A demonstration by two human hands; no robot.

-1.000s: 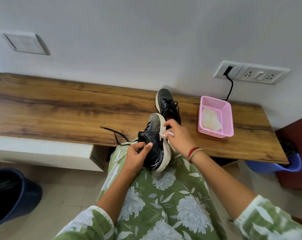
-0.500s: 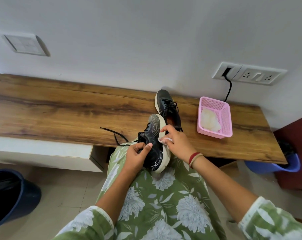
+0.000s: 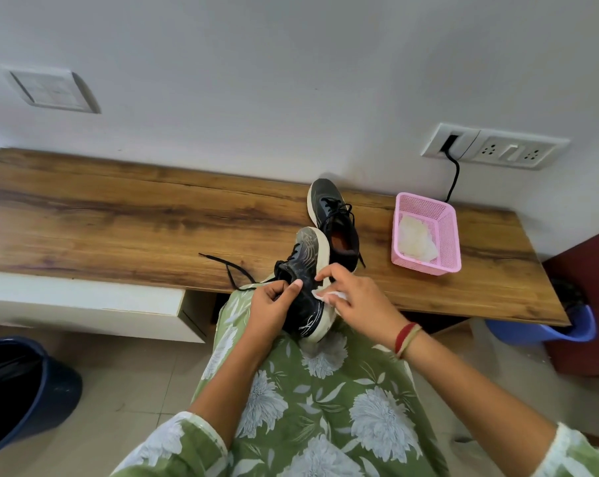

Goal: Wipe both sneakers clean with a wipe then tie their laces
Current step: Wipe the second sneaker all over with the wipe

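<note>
The sneaker [image 3: 306,270] you are working on is lying tipped on its side, its heel resting on your lap [image 3: 325,380] and its toe reaching over the near edge of the table [image 3: 119,215], with the pale sole turned to the right. Your left hand [image 3: 270,304] is gripping it at the collar, fingers curled at the opening and thumb pressing on the black upper. Your right hand [image 3: 356,299] is pinching a white wipe [image 3: 329,297], fingers bent round it, and is pressing it against the sneaker's side by the sole edge. One loose lace [image 3: 229,266] is trailing to the left across the table. The second sneaker [image 3: 335,215] is standing upright on the table just beyond, toe pointing to the far side. You cannot tell whether the two are touching. Further right, a pink basket [image 3: 446,235] is sitting on the table, holding a crumpled white wad [image 3: 416,241]. A black cable [image 3: 454,177] is running from the wall socket [image 3: 497,149] down behind the basket. A dark bucket [image 3: 22,387] is standing on the floor [image 3: 126,373] at the near left.
</note>
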